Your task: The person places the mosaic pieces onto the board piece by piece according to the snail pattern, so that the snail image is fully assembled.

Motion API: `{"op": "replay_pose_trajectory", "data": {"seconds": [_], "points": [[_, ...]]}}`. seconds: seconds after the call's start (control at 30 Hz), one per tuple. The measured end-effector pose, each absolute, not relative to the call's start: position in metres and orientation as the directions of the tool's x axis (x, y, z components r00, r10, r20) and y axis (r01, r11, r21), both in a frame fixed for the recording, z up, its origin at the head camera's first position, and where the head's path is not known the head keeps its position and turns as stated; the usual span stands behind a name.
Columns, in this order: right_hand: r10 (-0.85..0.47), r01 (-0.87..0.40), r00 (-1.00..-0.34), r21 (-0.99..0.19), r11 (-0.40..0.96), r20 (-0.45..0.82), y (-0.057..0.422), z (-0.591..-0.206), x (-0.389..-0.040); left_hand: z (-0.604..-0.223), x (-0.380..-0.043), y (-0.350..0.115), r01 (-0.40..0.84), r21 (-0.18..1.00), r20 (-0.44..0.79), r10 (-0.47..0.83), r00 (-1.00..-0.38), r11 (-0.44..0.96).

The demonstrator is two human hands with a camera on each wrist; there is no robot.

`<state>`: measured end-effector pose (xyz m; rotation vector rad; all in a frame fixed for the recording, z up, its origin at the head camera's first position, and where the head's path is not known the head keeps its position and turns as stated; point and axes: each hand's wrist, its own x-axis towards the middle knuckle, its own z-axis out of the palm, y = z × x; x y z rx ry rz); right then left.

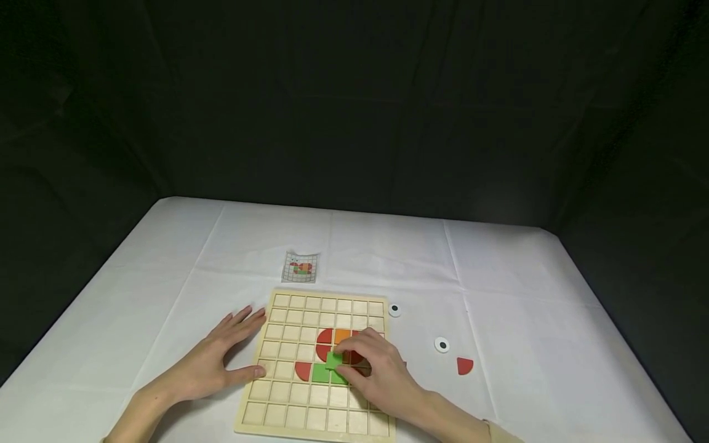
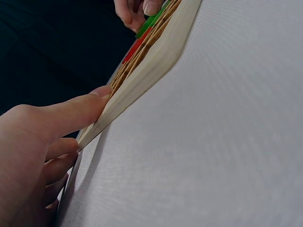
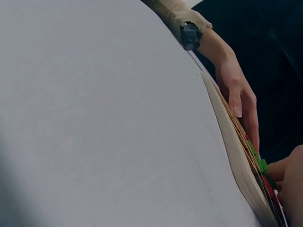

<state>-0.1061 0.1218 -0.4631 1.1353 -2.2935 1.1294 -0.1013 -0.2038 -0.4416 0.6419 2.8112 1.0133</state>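
On the white-covered table lies a pale wooden grid board [image 1: 288,413]. My right hand [image 1: 383,370] pinches a green square tile [image 1: 333,360] between thumb and fingertips, over the board's middle. That tile overlaps a green tile [image 1: 320,373] set in the grid, next to a red quarter-circle [image 1: 303,370]. Above these, more red quarter-circles [image 1: 324,336] flank an orange square [image 1: 342,336]; my right hand partly hides this group. At the board's left edge, my left hand [image 1: 206,364] rests with fingers extended. Its thumb [image 2: 78,111] touches the rim in the left wrist view.
Beyond the board lies a small card [image 1: 300,268] printed with a coloured grid pattern. To the right are two white eye discs, one near the board's corner [image 1: 394,310] and another eye disc [image 1: 441,345] farther out, beside a loose red quarter-circle [image 1: 464,366].
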Motion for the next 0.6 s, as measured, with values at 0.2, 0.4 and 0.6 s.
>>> {"op": "replay_pose_trajectory", "data": {"seconds": [0.2, 0.4, 0.6], "points": [[-0.504, -0.780, -0.624, -0.509, 0.363, 0.597, 0.113, -0.462, -0.108, -0.442, -0.101, -0.205, 0.347, 0.626, 0.051, 0.407, -0.912, 0.699], [-0.489, -0.763, -0.645, -0.531, 0.369, 0.587, 0.100, -0.461, -0.110, -0.443, -0.102, -0.206, 0.349, 0.624, 0.055, 0.407, -0.912, 0.699], [-0.486, -0.767, -0.640, -0.523, 0.371, 0.595, 0.088, -0.459, -0.112, -0.444, -0.102, -0.206, 0.346, 0.623, 0.048, 0.407, -0.912, 0.702]]}}
